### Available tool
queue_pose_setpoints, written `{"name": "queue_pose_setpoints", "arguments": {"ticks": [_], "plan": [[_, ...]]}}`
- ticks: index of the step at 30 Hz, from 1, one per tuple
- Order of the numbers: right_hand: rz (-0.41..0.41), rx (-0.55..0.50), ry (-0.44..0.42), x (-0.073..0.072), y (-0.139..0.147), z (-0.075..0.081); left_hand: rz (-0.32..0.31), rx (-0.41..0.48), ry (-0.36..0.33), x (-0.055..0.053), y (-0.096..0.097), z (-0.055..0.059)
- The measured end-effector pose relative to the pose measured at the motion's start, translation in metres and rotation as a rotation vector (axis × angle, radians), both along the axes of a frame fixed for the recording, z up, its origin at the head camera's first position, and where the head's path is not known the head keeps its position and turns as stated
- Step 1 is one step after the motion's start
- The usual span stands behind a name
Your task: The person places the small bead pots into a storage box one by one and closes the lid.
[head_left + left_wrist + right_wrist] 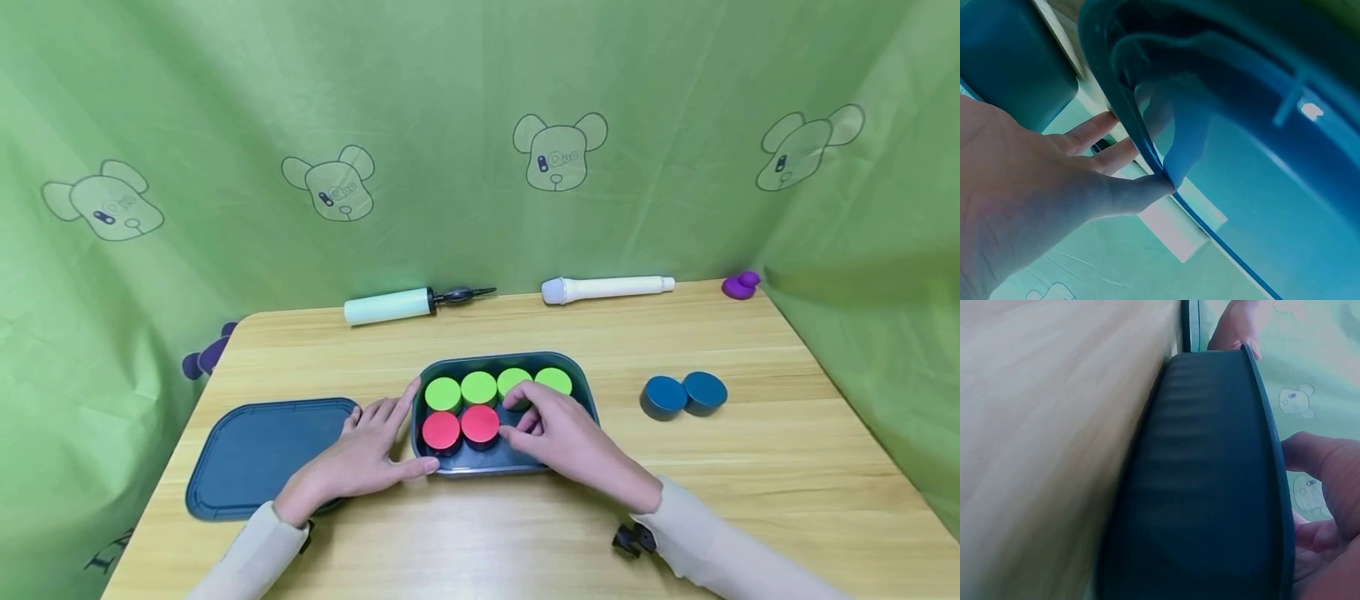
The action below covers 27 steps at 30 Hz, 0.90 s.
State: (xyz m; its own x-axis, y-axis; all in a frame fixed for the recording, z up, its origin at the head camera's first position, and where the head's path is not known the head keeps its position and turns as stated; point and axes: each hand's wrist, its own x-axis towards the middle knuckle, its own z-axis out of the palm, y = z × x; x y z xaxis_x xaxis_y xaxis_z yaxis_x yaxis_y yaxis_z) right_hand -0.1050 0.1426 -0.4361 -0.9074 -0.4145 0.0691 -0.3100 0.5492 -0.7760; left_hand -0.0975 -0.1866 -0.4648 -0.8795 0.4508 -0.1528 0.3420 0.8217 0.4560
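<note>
A dark blue rectangular box (487,468) sits mid-table. Along its far side stand several round pieces with lime-green tops (479,387). In front of them, at the left, are two red-topped round pieces (441,432). My left hand (363,454) lies at the box's left end, fingers extended; in the left wrist view its thumb touches the rim (1194,215). My right hand (558,425) reaches over the near right part of the box. Its thumb and index finger are apart, with nothing visible between them, and the thumb tip is right beside the right-hand red piece (481,423).
Two blue round pieces (684,394) stand side by side right of the box. A flat blue lid (262,458) lies to the left, partly under my left hand. Along the back edge lie a hand pump (390,307), a white microphone (611,288) and a small purple object (741,286).
</note>
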Motion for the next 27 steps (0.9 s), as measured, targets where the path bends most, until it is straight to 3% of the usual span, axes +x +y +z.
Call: {"name": "queue_pose_setpoints", "arguments": {"ticks": [8,27], "plan": [[-0.028,-0.079,0.072,0.001,0.022,0.008,-0.004,-0.002,0.003,0.000,0.001,0.000],[-0.206,-0.069,0.139,0.002,0.079,0.017,0.005,-0.005,-0.008,0.001,0.001,0.002]]}}
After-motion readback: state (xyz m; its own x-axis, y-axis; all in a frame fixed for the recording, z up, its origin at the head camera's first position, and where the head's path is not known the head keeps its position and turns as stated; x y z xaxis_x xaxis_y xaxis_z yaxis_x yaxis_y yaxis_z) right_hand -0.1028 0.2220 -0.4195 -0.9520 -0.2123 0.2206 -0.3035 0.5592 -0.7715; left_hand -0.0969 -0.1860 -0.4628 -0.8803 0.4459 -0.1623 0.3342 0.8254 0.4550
